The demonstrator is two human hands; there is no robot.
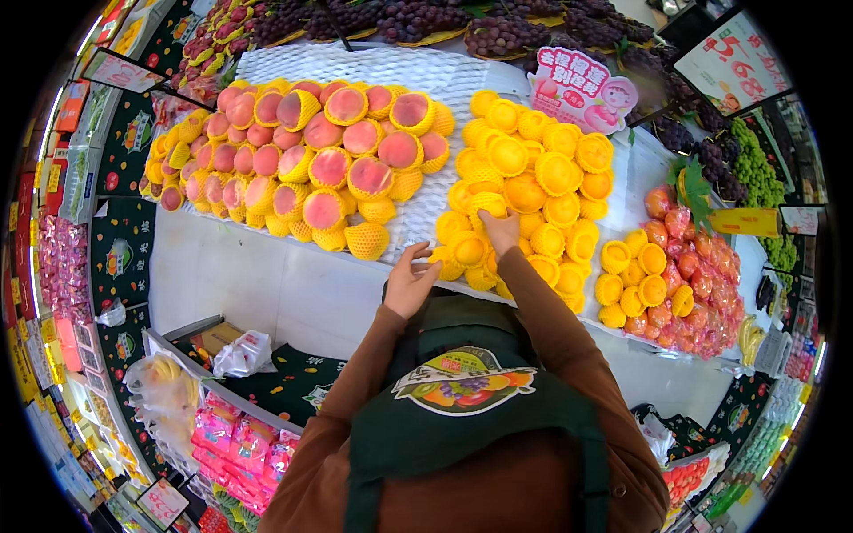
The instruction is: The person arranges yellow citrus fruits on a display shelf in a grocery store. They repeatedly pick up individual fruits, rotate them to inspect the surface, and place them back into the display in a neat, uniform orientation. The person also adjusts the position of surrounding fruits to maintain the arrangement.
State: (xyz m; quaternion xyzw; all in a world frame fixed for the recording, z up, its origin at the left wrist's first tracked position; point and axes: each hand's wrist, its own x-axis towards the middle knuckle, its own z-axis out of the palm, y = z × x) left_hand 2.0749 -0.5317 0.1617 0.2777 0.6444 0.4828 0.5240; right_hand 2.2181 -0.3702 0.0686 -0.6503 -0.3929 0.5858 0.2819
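Observation:
My right hand reaches into the pile of yellow-orange fruit in yellow foam nets, its fingers on one netted fruit; whether it grips the fruit cannot be told. At the pile's front left edge, my left hand has its fingers apart, with the fingertips close to a netted fruit. To the left lie rows of pink peaches, many in yellow foam nets. White foam padding shows between the two piles.
A pink sign stands behind the yellow pile. Dark grapes line the back. Plastic-wrapped red fruit and more netted fruit are at the right. Pink packages and a white plastic bag are at the lower left.

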